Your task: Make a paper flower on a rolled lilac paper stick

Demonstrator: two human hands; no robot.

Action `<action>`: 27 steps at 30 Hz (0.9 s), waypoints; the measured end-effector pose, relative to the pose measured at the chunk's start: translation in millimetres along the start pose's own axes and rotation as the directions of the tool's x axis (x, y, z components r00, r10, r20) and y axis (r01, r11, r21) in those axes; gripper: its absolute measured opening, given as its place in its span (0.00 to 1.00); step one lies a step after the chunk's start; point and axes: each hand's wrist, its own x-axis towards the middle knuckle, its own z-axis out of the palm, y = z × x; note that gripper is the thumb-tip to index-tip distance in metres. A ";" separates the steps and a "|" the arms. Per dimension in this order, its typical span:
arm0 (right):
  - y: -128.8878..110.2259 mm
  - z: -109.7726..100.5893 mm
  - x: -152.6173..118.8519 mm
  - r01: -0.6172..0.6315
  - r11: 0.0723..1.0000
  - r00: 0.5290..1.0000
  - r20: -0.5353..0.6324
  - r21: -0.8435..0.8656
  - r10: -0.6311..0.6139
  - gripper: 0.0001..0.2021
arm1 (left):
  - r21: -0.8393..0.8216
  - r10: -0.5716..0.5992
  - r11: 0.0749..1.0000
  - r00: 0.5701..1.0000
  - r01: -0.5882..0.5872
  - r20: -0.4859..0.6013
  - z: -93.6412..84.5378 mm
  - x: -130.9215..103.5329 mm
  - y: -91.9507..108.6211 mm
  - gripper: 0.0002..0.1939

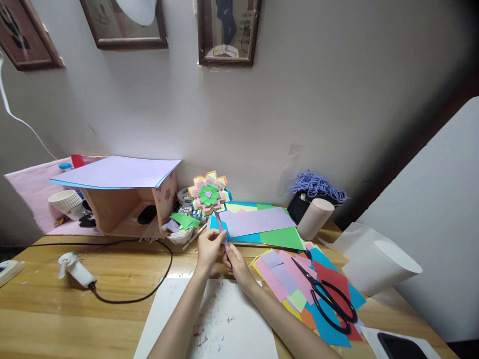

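Observation:
A narrow strip of purple paper point(219, 223) is held up over the table in front of me. My left hand point(209, 248) pinches it between thumb and fingers. Just below and to the right, my right hand point(236, 263) has its fingers closed on the strip's lower end. Behind the strip stands a layered paper flower point(208, 193) in orange, yellow, pink and green. Beyond my hands, a purple sheet point(258, 222) lies on blue and green sheets. Under my forearms is a white board point(224, 319) with red and blue marks.
Black-handled scissors point(329, 299) lie on coloured paper scraps point(275, 279) at right. A pink cylinder point(316, 218), purple yarn point(318, 187) and a white paper roll point(381, 264) stand beyond. At left are a box point(129, 212), a small bowl of scraps point(180, 235) and a black cable point(123, 301).

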 end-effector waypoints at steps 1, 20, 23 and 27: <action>0.3 0.1 -0.1 -0.021 1.000 1.000 -0.002 0.018 0.021 0.21 | 0.005 0.003 1.000 1.000 -0.003 0.015 -0.1 0.0 0.0 0.14; -20.9 -11.0 1.2 -0.013 0.944 0.999 -0.024 0.329 0.022 0.21 | 0.013 -0.101 0.995 0.995 0.101 -0.004 -11.0 4.1 0.9 0.15; -20.9 -12.1 1.4 -0.028 0.937 1.000 0.013 0.350 0.025 0.20 | -0.014 -0.094 0.995 0.989 0.096 0.114 -6.8 3.0 4.5 0.14; -19.1 -9.5 0.6 -0.056 0.933 0.998 0.041 0.356 0.044 0.20 | -0.079 -0.114 0.988 0.968 0.135 0.223 0.7 0.6 6.2 0.14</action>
